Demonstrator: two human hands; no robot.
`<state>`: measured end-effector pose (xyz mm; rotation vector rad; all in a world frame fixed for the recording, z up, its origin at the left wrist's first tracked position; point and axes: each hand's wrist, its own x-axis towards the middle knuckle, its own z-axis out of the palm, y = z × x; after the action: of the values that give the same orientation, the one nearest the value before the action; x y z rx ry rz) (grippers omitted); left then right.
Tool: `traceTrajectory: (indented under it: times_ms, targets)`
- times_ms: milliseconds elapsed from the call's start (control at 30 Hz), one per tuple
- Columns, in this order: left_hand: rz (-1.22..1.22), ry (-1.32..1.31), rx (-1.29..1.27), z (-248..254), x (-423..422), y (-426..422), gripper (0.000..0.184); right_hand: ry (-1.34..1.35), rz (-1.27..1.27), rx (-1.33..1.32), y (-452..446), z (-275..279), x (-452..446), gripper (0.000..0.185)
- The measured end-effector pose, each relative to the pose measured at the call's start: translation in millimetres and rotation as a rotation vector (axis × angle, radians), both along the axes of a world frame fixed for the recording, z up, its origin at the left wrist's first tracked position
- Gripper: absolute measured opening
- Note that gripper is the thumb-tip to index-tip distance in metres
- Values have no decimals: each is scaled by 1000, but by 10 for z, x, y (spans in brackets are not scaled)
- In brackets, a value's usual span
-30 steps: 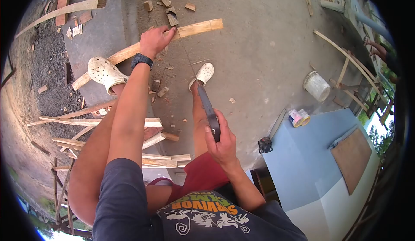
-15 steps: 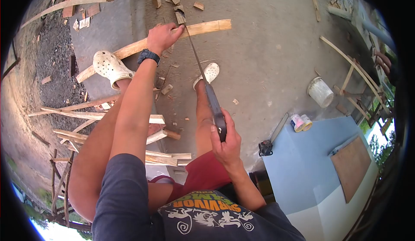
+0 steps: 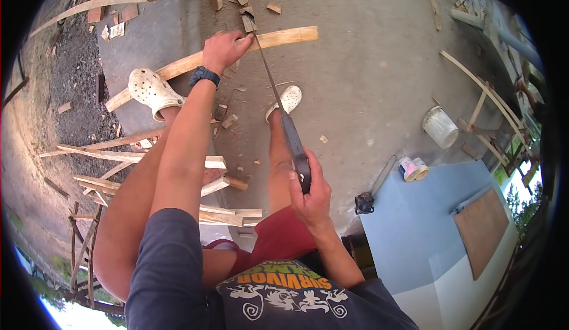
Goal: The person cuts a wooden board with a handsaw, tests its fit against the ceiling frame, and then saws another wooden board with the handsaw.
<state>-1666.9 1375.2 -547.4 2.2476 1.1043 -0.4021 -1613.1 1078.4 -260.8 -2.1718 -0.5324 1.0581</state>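
My left hand (image 3: 224, 51) wraps over a long pale wooden plank (image 3: 284, 37) that lies slantwise across the ground, its thumb at the saw's blade. In my right hand (image 3: 310, 195) is the dark handle of a handsaw (image 3: 293, 143), fingers closed round it. The narrow blade runs up from the handle to the plank's edge beside my left thumb. My foot in a white clog (image 3: 151, 93) presses on the plank's left part. Small wood offcuts (image 3: 274, 7) lie just beyond the plank.
Several wooden strips (image 3: 225, 213) are piled at the lower left. A white bucket (image 3: 440, 127), two small tubs (image 3: 408, 169) and a blue-grey block (image 3: 427, 211) stand to the right. A co-worker's arm (image 3: 523, 85) shows at the far right edge.
Since a second ago the view has shifted, so the scene sits slightly further right. Both hands keep their holds; the blade now looks more sharply defined against the ground.
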Motion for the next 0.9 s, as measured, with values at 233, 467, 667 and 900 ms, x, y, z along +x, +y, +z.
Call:
traceTrajectory:
  times_ms: [233,467,667,900]
  targets:
    - [-22,-17,31,-12,-8,-12,55,-38,24,43,12,-10,12,51]
    - [-36,-14,53,-5,-10,-15,54,-14,37,36,22,15,49,52]
    - [-31,-21,59,-25,-7,-17,55,16,6,15,11,4,30,51]
    - [-15,-20,55,-46,-14,-57,54,15,20,-34,179,-98,65,51]
